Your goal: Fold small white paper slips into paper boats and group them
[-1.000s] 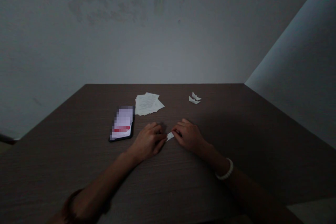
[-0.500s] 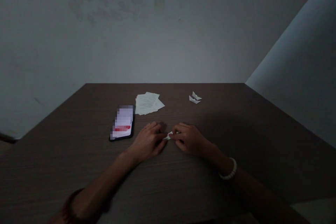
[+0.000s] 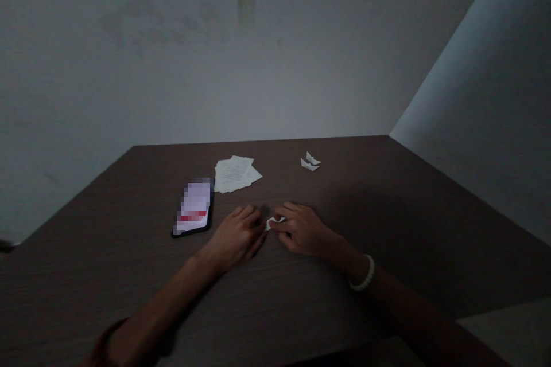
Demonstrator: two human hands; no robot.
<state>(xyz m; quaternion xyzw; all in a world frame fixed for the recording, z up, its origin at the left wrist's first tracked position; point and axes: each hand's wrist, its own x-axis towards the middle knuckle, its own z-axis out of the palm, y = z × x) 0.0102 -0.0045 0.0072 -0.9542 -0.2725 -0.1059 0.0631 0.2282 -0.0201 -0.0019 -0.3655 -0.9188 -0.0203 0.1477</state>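
Note:
Between my two hands, low over the brown table (image 3: 267, 304), is a small folded piece of white paper (image 3: 271, 222). My left hand (image 3: 241, 233) pinches its left end, thumb and fingers closed. On the other side my right hand (image 3: 301, 228) grips the right end, with its fingers curled over the paper. Most of the paper is hidden by the fingers, so its full shape does not show. A white beaded bracelet (image 3: 364, 275) circles my right wrist.
A phone (image 3: 193, 206) with a lit, blurred screen lies left of my hands. Beyond it sits a loose stack of printed paper sheets (image 3: 235, 175). Two small folded paper boats (image 3: 310, 161) stand further back on the right. A stained wall (image 3: 258, 80) borders the table's far edge.
The view has shifted and tilted slightly, so everything appears a little further left. Both hands stay at the folded paper; a bit more of its white surface shows between them.

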